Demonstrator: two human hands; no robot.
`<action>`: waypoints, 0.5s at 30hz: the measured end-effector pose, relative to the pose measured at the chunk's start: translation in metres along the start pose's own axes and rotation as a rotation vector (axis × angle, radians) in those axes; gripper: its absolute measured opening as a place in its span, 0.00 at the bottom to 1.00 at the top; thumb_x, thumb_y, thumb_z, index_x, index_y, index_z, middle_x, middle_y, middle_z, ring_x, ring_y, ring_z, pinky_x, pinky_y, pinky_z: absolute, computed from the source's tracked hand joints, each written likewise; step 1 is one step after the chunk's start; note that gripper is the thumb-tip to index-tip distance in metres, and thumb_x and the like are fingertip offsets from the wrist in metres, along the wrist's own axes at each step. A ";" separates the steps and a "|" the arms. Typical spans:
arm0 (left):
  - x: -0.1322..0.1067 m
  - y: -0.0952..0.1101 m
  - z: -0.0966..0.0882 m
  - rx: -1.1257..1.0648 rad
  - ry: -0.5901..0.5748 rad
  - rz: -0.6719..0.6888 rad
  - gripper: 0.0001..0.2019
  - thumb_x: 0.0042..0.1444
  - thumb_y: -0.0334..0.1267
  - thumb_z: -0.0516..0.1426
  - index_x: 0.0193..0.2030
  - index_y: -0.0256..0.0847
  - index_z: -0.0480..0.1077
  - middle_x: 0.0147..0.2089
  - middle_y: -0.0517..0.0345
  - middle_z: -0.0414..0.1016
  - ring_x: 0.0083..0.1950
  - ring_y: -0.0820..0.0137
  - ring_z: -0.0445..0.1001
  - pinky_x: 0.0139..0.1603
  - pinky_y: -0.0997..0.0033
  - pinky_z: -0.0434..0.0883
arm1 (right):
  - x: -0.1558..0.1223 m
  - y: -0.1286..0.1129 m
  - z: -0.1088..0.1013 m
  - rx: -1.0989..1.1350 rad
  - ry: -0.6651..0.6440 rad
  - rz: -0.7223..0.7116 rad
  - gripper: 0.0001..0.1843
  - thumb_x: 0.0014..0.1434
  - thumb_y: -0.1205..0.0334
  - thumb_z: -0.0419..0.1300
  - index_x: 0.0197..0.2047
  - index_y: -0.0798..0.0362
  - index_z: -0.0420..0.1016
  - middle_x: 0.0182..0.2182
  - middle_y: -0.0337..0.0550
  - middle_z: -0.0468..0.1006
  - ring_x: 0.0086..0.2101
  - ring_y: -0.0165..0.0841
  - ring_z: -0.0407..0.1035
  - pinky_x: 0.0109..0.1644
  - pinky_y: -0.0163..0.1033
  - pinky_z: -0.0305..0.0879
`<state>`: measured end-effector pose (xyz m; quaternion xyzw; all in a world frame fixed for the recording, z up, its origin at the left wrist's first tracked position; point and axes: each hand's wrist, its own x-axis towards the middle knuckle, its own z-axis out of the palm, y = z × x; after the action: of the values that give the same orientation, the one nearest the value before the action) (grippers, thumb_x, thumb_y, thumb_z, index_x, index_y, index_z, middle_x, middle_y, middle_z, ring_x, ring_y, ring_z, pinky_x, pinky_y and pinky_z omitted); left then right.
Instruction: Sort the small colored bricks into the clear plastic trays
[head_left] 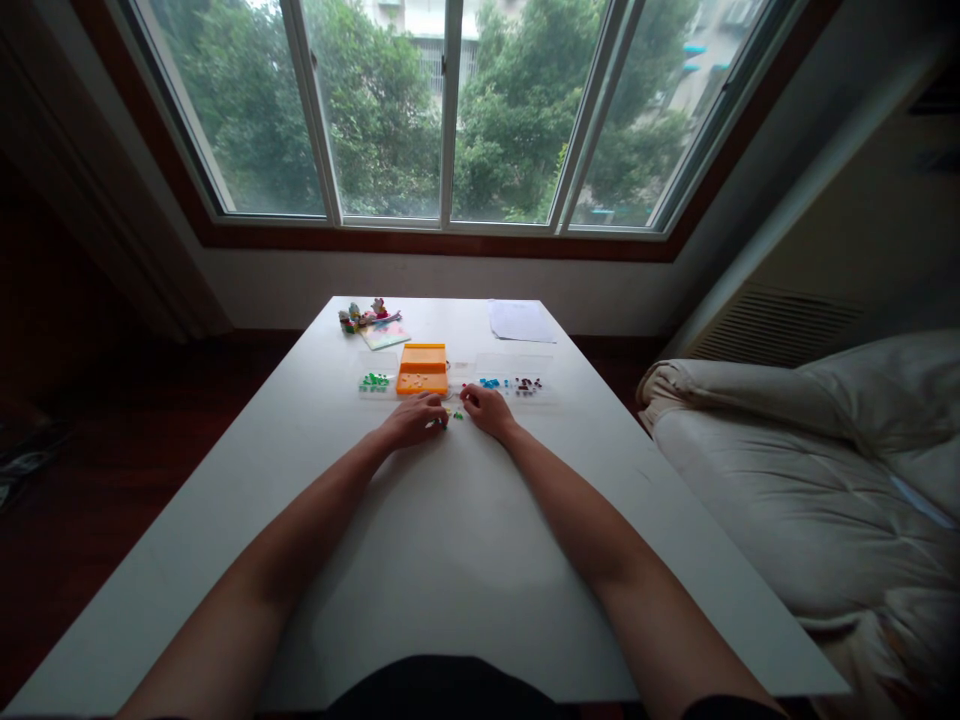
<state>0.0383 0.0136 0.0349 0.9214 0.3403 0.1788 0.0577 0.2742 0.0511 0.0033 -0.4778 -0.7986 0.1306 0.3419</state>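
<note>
A person leans both bare arms over a white table [465,560], hands close together at its centre before a window. The left hand [415,420], palm down with fingers curled, rests just in front of an open orange plastic case [423,383]; a small dark green piece shows at its fingertips, though whether its grip is closed on the piece cannot be told. The right hand [487,410] is bent inward with fingers drawn together beside a tiny red piece [463,387]; whether that grip holds anything cannot be made out. On the tabletop between the hands lie a few loose green pieces [458,415]. Left of the case, a clear plastic box holds a cluster of bright green pieces [373,382]; to its right, another clear box carries blue pieces [490,383] and, farther right, dark red pieces [528,385]. Near the far left corner, colourful toy figures [367,317] stand by a pastel card [387,335]; white paper sheets [522,322] lie near the far right corner. Green trees [517,120] fill the panes beyond.
</note>
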 end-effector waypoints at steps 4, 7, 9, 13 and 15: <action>0.000 0.001 0.001 -0.006 0.003 0.008 0.07 0.59 0.34 0.58 0.41 0.44 0.77 0.43 0.51 0.74 0.48 0.61 0.70 0.48 0.65 0.67 | 0.000 -0.001 -0.001 -0.007 -0.010 0.002 0.08 0.56 0.66 0.59 0.39 0.50 0.77 0.26 0.36 0.74 0.27 0.30 0.64 0.35 0.34 0.57; 0.000 0.002 0.003 -0.003 0.014 0.015 0.06 0.57 0.33 0.59 0.40 0.43 0.77 0.44 0.51 0.74 0.49 0.61 0.70 0.49 0.64 0.67 | 0.000 -0.001 0.000 -0.004 -0.008 -0.002 0.08 0.56 0.66 0.58 0.39 0.50 0.77 0.25 0.36 0.73 0.27 0.30 0.64 0.35 0.34 0.57; 0.000 0.002 0.004 -0.007 0.024 0.014 0.06 0.55 0.33 0.59 0.40 0.43 0.76 0.45 0.51 0.74 0.50 0.61 0.70 0.50 0.64 0.67 | 0.000 0.000 0.001 -0.005 -0.006 -0.001 0.08 0.56 0.66 0.58 0.39 0.50 0.77 0.25 0.36 0.73 0.27 0.31 0.64 0.35 0.34 0.57; 0.000 0.004 0.002 -0.004 0.026 -0.007 0.08 0.53 0.31 0.60 0.41 0.42 0.75 0.44 0.51 0.74 0.48 0.61 0.71 0.48 0.64 0.68 | 0.000 0.002 0.002 -0.005 -0.002 -0.006 0.08 0.56 0.66 0.58 0.38 0.50 0.77 0.25 0.36 0.73 0.27 0.31 0.64 0.35 0.34 0.57; 0.000 0.006 0.001 0.013 0.007 -0.005 0.07 0.53 0.31 0.59 0.40 0.42 0.74 0.41 0.51 0.74 0.46 0.61 0.71 0.47 0.65 0.67 | 0.000 0.002 0.003 -0.004 0.002 -0.013 0.08 0.57 0.66 0.58 0.38 0.49 0.77 0.25 0.36 0.73 0.27 0.31 0.64 0.35 0.34 0.57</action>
<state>0.0425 0.0093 0.0357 0.9203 0.3439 0.1795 0.0511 0.2737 0.0527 0.0004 -0.4733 -0.8017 0.1262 0.3425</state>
